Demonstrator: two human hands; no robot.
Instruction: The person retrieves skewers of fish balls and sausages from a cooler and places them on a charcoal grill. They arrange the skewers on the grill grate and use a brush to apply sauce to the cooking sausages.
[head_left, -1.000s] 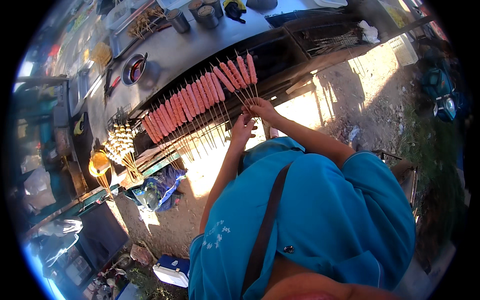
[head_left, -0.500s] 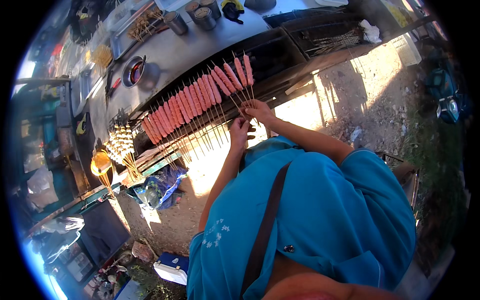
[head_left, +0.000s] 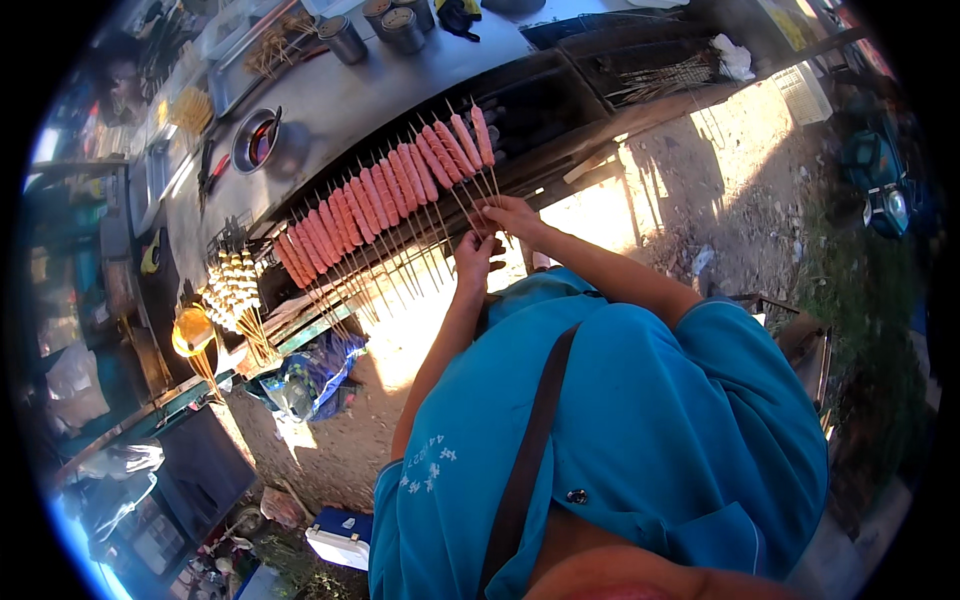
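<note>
A row of pink meat skewers (head_left: 370,200) lies across the long dark grill (head_left: 530,100), with the bare sticks reaching over its near edge towards me. At the right end of the row, my right hand (head_left: 512,216) is closed around the sticks of the last few skewers. Just below and left of it, my left hand (head_left: 474,260) has its fingers bent in at the lower ends of those same sticks. Its fingertips are small and partly shaded, so how many sticks it grips is unclear.
Left of the row stand pale chunky skewers (head_left: 233,285) and an orange-yellow bowl (head_left: 192,330). Behind the grill, a metal counter (head_left: 330,105) carries a pot of red sauce (head_left: 258,140) and several metal canisters (head_left: 402,32). Thin bare skewers (head_left: 665,78) lie at the grill's far right.
The whole view has shifted slightly, so the scene sits a little further left. Both hands stay at the sticks on the right end, with only slight finger movement.
</note>
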